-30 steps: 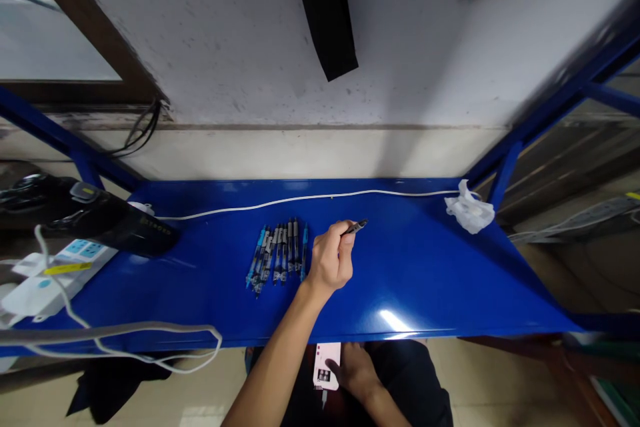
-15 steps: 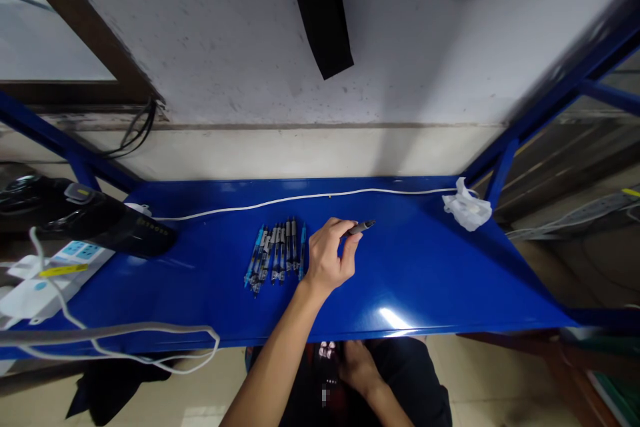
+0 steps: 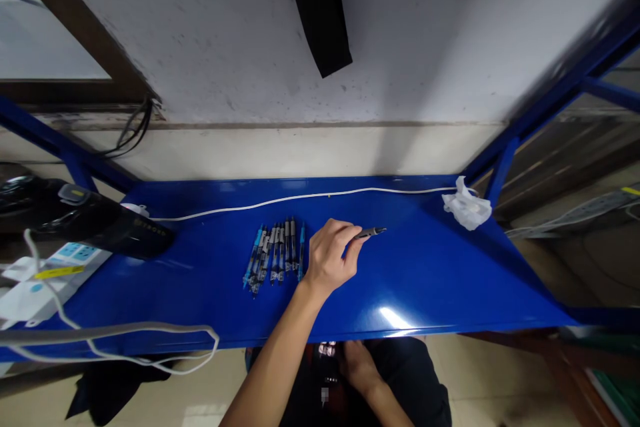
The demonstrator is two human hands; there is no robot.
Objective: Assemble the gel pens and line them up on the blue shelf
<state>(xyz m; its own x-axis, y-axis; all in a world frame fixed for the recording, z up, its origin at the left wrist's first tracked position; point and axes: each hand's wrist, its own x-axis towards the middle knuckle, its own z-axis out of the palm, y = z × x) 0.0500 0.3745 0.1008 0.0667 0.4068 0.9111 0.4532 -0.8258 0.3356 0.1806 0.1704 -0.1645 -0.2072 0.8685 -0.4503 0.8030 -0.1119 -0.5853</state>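
Note:
My left hand is over the blue table, its thumb and fingers pinched round a grey and black pen. The pen lies nearly level, its tip pointing right. Just left of this hand, a row of several pens lies side by side on the table; most have grey or black parts, and a few are bright blue. My right hand rests low on my lap, below the table's front edge, with its fingers mostly hidden.
A white cable runs along the back of the blue table. Crumpled white plastic sits at the right. On the left are a black bottle-like object, a white power strip and a looped white cord.
My left hand has turned slightly, and the pen in it has swung from pointing up and right to nearly level, its tip farther right. My right hand stays put.

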